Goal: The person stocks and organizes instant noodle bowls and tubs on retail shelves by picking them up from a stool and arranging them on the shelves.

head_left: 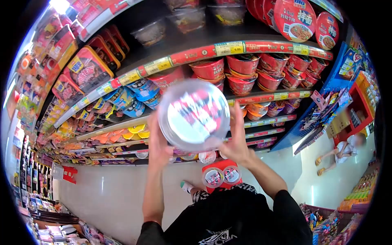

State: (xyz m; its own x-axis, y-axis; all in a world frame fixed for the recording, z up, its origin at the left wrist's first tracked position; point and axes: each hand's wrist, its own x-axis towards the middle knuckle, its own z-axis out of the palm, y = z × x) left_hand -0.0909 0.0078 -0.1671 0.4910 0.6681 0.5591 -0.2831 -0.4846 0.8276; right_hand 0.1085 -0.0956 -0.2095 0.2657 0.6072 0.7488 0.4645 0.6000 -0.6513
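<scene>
Between my two hands is a round lidded tub [194, 116] of transparent plastic, raised in front of the shelves. Its white, red and black label faces up at me, blurred by motion. My left hand [158, 143] grips the tub's left side, the fingers partly hidden behind it. On the opposite side my right hand [236, 143] has its thumb near the lower rim and its fingers along the edge. Below, two similar tubs, a left one [213, 177] and a right one [232, 174], rest on a red stool or box [220, 164] close to my body.
Shelves hold red noodle bowls [241, 83], blue bowls [145, 90] and red trays [87, 67]. A price-tag rail [192, 56] runs along the shelf edge. On the right, a person [346, 149] sits near a blue rack [306, 114]. The floor [118, 196] is pale and glossy.
</scene>
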